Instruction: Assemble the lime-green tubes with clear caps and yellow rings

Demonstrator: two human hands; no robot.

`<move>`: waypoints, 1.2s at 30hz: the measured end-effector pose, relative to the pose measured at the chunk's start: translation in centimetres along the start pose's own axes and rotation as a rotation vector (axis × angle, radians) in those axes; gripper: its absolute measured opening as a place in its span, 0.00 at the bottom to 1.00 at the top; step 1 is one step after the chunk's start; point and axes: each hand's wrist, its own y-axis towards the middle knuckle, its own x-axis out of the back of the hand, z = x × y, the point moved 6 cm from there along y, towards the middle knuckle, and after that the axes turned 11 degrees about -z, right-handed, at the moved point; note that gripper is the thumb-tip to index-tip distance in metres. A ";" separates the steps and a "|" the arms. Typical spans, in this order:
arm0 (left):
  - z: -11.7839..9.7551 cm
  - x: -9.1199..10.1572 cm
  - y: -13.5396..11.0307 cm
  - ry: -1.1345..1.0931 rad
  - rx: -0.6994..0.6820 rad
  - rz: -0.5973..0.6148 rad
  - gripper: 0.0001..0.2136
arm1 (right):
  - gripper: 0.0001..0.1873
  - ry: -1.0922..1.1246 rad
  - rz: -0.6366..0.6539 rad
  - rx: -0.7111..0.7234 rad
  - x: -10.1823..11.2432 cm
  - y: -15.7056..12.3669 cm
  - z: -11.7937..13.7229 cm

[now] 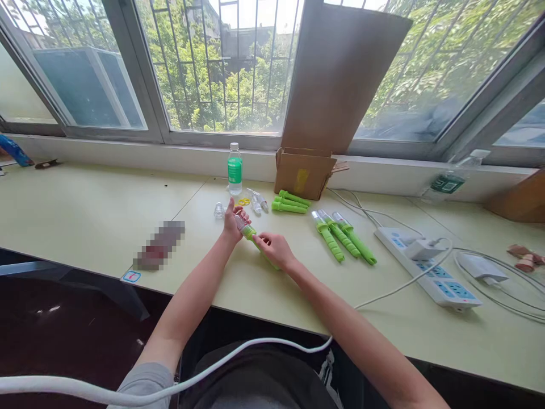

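Note:
Low over the table, my left hand (234, 225) is wrapped round the clear end of a green plastic stick (248, 232), thumb pointing up. My right hand (275, 250) has its fingers closed on the green part just below the clear end. The rest of the handle slants down to the right, partly hidden behind that hand. Just beyond my left hand lie a clear plastic cap (218, 211), yellow rings (244, 201) and clear tubes (258, 201). Several green handles (290, 208) without clear ends lie farther back. To the right are three green sticks with clear tops (336, 237).
A water bottle (234, 170) and a cardboard box (302, 173) stand by the window. On the right lie a white power strip (426, 267), chargers and cables. Another bottle (453, 179) leans at the sill. A white cable (255, 343) crosses in front of my lap.

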 end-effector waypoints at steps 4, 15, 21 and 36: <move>0.8 -0.4 -0.2 0.105 -0.050 0.005 0.24 | 0.28 -0.018 -0.047 -0.013 0.4 0.1 -0.3; 1.2 0.5 0.5 0.418 -0.226 -0.091 0.22 | 0.27 -0.259 0.030 0.073 0.4 0.3 -0.3; 0.9 0.5 0.6 0.578 -0.341 -0.135 0.18 | 0.25 -0.541 0.031 0.023 1.1 0.6 -1.6; 1.5 -0.4 -0.4 0.190 0.017 0.135 0.25 | 0.18 -0.885 -0.220 -0.298 7.0 2.2 -6.8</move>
